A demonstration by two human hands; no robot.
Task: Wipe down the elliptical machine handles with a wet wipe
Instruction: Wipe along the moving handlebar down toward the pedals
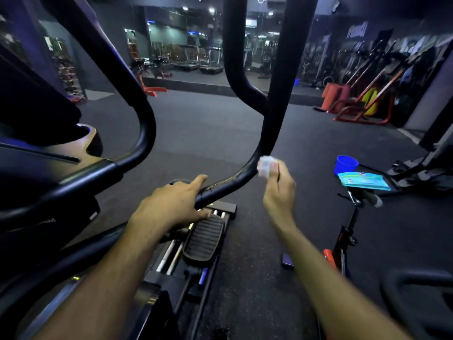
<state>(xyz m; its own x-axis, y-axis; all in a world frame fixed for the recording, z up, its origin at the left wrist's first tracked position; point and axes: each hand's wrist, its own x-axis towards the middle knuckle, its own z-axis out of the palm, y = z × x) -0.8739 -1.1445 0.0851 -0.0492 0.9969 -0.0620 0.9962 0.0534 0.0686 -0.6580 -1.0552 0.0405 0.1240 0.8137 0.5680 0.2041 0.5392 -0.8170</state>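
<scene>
Wipe [266,166], small, white and bunched into a soft wad, was held pinched in the fingertips of the right hand [279,190], just beside the bend of the black handle [272,133], to the right of it; whether it actually touched the tube could not be told. The left hand [169,204] was laid on the nearer, lower stretch of the same handle, its fingers mostly straight with the forefinger stretched along the bar, so that the tube seemed steadied rather than gripped. The wipe was judged light, limp and damp, likely to fold or slip out of a loose pinch, and best kept gathered under several fingertips so that a broad face could be pressed round the tube. The handle was judged stiff and heavy, part of a pivoting arm that might swing under a push, which would explain the bracing hand; its covering looked cracked and worn near the lower bend, where a thin wipe could be snagged. A blue packet [362,182] was seen resting on an exercise bike [348,231] to the right, with a blue bucket [346,164] beyond it on the floor. A foot pedal [203,239] lay below the hands.
</scene>
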